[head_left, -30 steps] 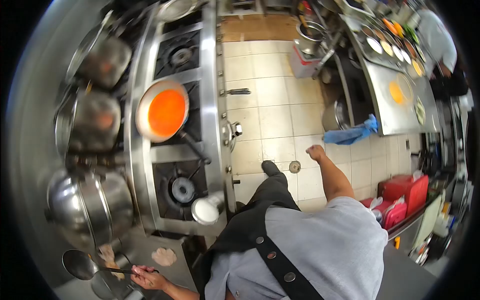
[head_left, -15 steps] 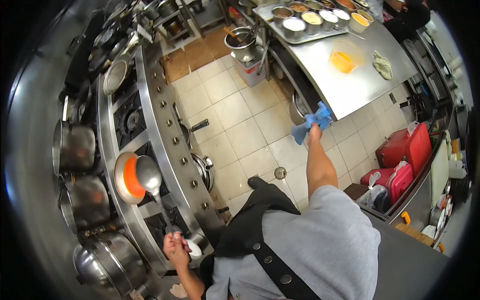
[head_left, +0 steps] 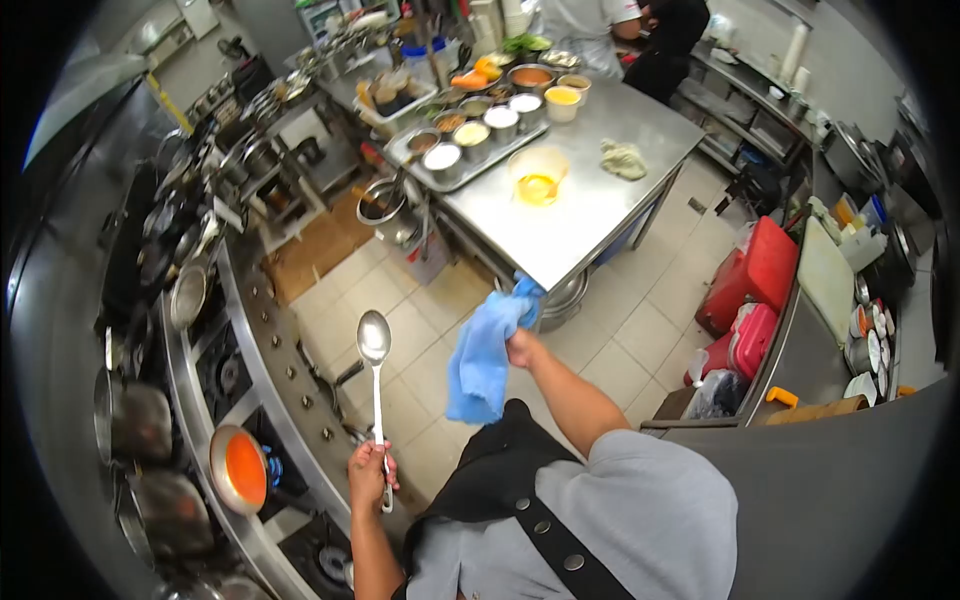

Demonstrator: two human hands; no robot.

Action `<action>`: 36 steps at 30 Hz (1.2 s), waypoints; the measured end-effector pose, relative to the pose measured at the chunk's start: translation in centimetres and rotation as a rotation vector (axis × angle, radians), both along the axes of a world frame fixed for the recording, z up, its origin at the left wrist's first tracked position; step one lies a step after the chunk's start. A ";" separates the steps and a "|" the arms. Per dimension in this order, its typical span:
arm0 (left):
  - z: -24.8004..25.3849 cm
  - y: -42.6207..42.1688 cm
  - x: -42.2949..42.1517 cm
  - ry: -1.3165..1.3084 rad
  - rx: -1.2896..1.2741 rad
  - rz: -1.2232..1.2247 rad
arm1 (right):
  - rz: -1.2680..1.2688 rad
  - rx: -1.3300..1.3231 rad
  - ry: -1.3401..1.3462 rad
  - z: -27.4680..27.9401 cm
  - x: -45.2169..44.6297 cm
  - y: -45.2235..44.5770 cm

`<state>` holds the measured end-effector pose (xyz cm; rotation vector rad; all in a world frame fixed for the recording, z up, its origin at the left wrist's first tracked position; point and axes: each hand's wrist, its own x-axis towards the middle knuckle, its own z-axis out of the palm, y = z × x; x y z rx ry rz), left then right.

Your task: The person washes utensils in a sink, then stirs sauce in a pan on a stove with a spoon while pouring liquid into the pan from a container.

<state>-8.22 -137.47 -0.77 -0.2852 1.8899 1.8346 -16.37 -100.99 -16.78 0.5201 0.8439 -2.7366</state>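
Note:
My left hand (head_left: 370, 475) is closed around the handle of a long metal serving spoon (head_left: 374, 338), held upright beside the stove front with its bowl at the top. A blue cloth (head_left: 480, 362) hangs from my closed right hand (head_left: 521, 347), near the corner of the steel table (head_left: 490, 232). On the stove (head_left: 262, 425), to the left of my left hand, a pan (head_left: 224, 478) holds orange-red sauce (head_left: 246, 470). A blue flame (head_left: 273, 467) shows at the pan's right side.
The table carries a tray (head_left: 455, 180) of several filled metal tins, a clear container (head_left: 538, 165) with yellow liquid, and a crumpled cloth (head_left: 624, 160). Two people (head_left: 668, 45) stand behind it. Red coolers (head_left: 750, 280) are at right; a pot (head_left: 386, 205) stands beyond the tiled floor.
My left hand has lifted the spoon away from the pan toward the aisle. My right hand has drawn the blue cloth leftward, closer to my body. The view has tilted up.

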 end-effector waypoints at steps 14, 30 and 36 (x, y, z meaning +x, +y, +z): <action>-9.9 23.6 -11.0 0.621 -0.209 -0.074 | 0.458 0.231 0.112 9.3 -2.7 -1.5; -2.0 26.9 -10.9 0.031 -0.193 0.004 | 0.157 0.113 -0.138 8.8 -15.1 1.3; -8.5 24.4 -13.2 0.271 -0.396 -0.054 | 0.321 0.257 0.037 8.3 -8.8 -0.6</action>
